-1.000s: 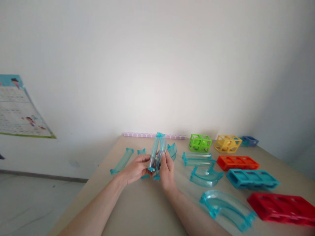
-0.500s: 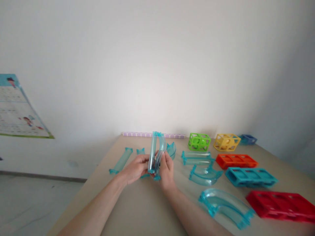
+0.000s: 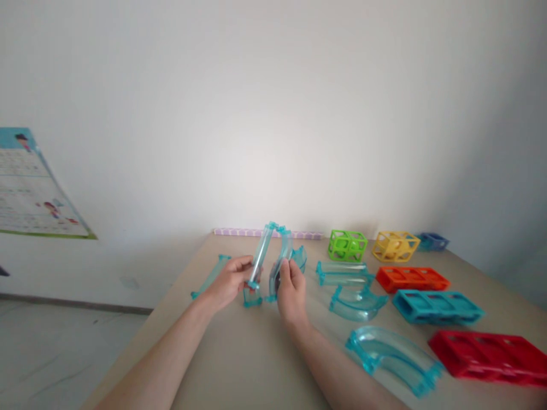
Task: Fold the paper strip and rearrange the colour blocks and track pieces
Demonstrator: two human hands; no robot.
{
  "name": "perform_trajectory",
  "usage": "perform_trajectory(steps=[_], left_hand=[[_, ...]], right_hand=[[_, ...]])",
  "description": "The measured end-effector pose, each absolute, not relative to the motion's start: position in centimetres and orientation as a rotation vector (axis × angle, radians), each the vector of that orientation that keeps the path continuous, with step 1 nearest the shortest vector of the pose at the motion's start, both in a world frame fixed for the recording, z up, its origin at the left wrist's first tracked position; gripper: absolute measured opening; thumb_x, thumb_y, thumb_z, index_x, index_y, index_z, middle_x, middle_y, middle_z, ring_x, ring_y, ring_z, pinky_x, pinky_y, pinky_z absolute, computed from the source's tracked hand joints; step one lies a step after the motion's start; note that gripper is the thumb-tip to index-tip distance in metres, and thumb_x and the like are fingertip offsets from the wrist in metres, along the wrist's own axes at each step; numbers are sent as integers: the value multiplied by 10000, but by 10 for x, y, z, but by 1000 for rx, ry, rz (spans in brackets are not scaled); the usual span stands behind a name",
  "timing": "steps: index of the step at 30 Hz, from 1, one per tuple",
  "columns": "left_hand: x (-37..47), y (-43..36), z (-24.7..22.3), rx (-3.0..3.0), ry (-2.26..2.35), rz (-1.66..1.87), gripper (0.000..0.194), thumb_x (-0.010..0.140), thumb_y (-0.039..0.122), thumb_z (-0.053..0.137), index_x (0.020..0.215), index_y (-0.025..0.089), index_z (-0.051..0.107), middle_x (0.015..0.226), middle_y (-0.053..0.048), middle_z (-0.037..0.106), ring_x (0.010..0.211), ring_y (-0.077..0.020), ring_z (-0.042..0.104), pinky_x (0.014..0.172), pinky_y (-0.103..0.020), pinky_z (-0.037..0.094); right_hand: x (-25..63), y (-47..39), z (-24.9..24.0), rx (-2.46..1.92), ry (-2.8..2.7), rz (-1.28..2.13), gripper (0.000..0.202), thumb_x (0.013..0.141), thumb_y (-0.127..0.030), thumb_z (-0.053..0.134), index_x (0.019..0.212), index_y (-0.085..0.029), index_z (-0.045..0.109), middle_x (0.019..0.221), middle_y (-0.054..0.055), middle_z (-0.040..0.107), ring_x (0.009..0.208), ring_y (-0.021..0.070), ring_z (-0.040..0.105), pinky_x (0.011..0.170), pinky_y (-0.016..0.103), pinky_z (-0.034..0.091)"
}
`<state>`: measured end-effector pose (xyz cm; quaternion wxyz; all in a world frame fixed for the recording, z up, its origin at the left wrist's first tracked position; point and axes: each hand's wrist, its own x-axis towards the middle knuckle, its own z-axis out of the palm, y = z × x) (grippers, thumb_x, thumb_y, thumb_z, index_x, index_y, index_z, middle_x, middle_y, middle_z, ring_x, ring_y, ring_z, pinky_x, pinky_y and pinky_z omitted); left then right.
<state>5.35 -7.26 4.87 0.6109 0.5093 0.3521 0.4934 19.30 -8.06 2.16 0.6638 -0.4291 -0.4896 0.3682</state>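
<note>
Above the table, my left hand (image 3: 233,280) grips a straight clear teal track piece (image 3: 261,253), which leans to the right. My right hand (image 3: 292,290) is closed on a second clear teal track piece (image 3: 285,247) that looks curved. The two pieces are close at their upper ends and spread apart lower down; whether they touch at the top I cannot tell. Behind my left hand lies a straight teal track (image 3: 210,279), partly hidden. Another teal piece (image 3: 253,298) lies below the held straight piece, and a curved one (image 3: 300,258) is behind my right hand.
To the right lie a straight teal track (image 3: 344,273) and curved ones (image 3: 358,304), (image 3: 395,356). Beyond are green (image 3: 347,246), yellow (image 3: 395,247) and blue (image 3: 432,242) frames, then orange (image 3: 412,279), teal (image 3: 438,307) and red (image 3: 489,357) blocks. A patterned strip (image 3: 243,232) borders the wall.
The lower ends of the two held pieces have moved apart. My left hand has shifted left and up with the straight piece, which now leans more.
</note>
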Motion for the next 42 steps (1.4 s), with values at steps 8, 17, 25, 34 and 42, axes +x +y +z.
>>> perform_trajectory(steps=[8,17,25,34,42], left_hand=[[24,-47,44,864,1038,1703,195,654,265,677,649,170,506,491,66,436,409,-64,407,381,-181,266],[5,-37,41,722,1261,1931,176,659,312,559,755,170,523,488,71,473,350,-63,395,361,-182,270],[24,-47,40,1247,1263,1648,265,769,428,569,752,163,577,495,18,569,372,-91,405,371,-208,271],[38,-67,41,1863,1136,1224,342,829,361,589,551,164,568,516,24,519,532,-112,465,540,-223,322],[16,-60,44,2087,1765,1066,443,929,394,308,844,171,681,790,-59,687,741,-187,628,682,-264,455]], right_hand=[[196,-76,17,-1281,-1363,677,352,928,-386,357,656,-218,504,582,-7,557,538,153,512,510,255,329],[195,-72,8,-1450,-1526,685,250,774,-99,456,914,-163,653,655,42,659,606,177,587,576,256,382],[195,-76,10,-1494,-1723,596,190,788,-129,518,718,-169,690,729,78,661,691,196,607,643,266,397],[192,-85,20,-1013,-1490,727,338,926,-431,461,981,-164,662,780,34,613,714,165,553,646,261,420],[188,-82,16,-869,-1203,925,312,894,-495,517,824,-192,539,709,-10,591,580,113,492,518,224,382]])
